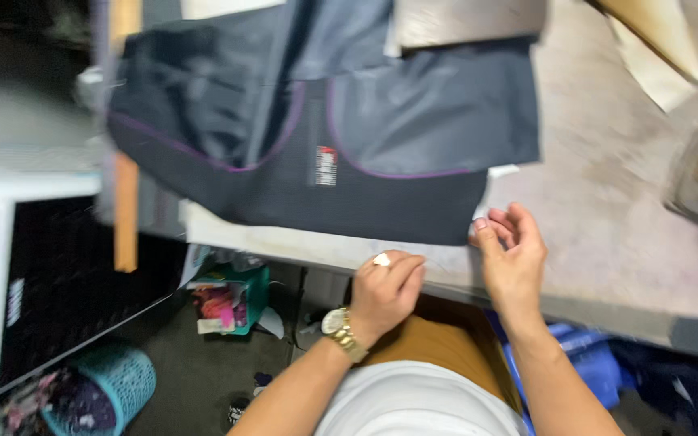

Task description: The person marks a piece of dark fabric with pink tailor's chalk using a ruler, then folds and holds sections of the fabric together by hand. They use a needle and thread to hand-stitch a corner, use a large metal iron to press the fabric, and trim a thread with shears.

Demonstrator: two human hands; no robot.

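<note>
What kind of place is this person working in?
Probably a tailoring or garment workshop. Both hands, left and right, rest at the edge of a dark garment piece with purple piping, spread on a worn worktable; a teal basket of fabric scraps sits on the floor.

The scene is viewed by a single head-worn camera, aimed steeply down from above the person's torso and rolled so that the table edge is seen running aslant. The left hand and right hand are caught close below the lens. The floor below the table is taken in too, and the frame is blurred.
</note>
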